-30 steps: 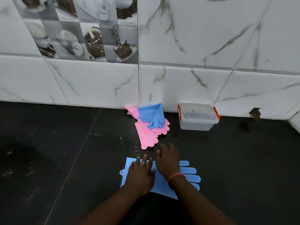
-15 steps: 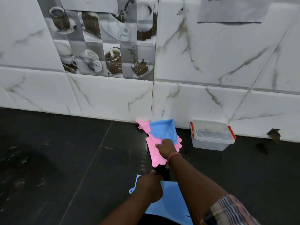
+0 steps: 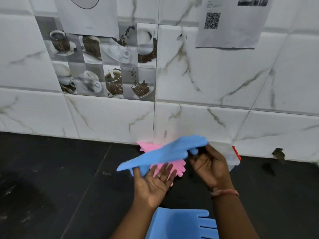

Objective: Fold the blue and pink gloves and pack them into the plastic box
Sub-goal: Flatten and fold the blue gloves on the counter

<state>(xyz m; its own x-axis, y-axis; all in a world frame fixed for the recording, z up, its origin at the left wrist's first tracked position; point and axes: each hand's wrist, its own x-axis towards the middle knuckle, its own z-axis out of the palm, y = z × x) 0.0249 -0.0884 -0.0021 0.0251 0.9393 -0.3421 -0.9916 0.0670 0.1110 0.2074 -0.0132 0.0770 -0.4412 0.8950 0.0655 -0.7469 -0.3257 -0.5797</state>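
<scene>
Above black stone, hands [image 3: 209, 165] stretch floppy blue glove [image 3: 165, 153].

Bare forearms — ring [image 3: 158, 176], left; pink wristband [image 3: 225, 192], right

No legible wording anywhere: only a QR code [image 3: 212, 20] on a paper sheet [image 3: 231, 23] taped to the tiled wall [image 3: 207, 75], with blurred, unreadable print lines above it.
</scene>
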